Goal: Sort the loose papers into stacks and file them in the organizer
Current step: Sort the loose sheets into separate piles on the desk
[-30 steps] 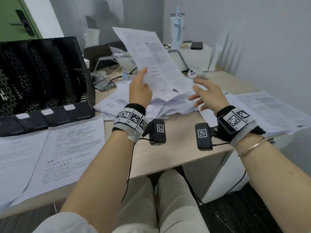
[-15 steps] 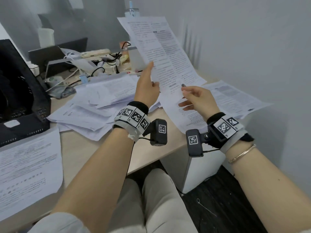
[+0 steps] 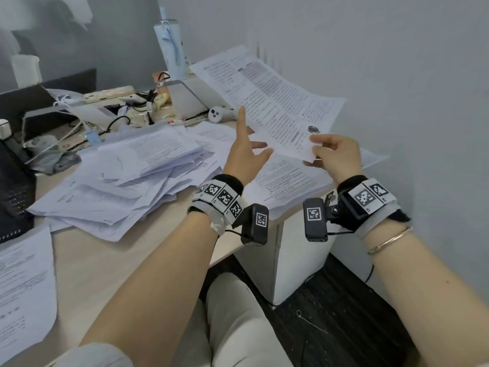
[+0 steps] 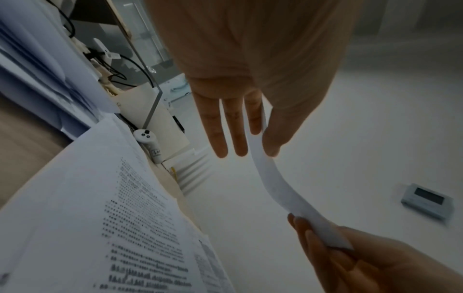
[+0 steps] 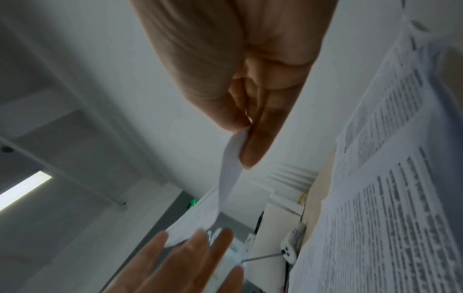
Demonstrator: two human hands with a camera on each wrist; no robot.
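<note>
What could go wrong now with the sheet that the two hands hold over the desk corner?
The right hand only pinches one corner of the sheet, and the left hand touches it with straight fingers, so it may slip or crease. The stack below overhangs the desk edge, and a careless drop could push papers to the floor.

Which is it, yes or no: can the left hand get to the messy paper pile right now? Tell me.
Probably yes. The left hand only steadies the held sheet with straight fingers, while the right hand pinches it; the paper pile lies uncovered just beside it.
</note>
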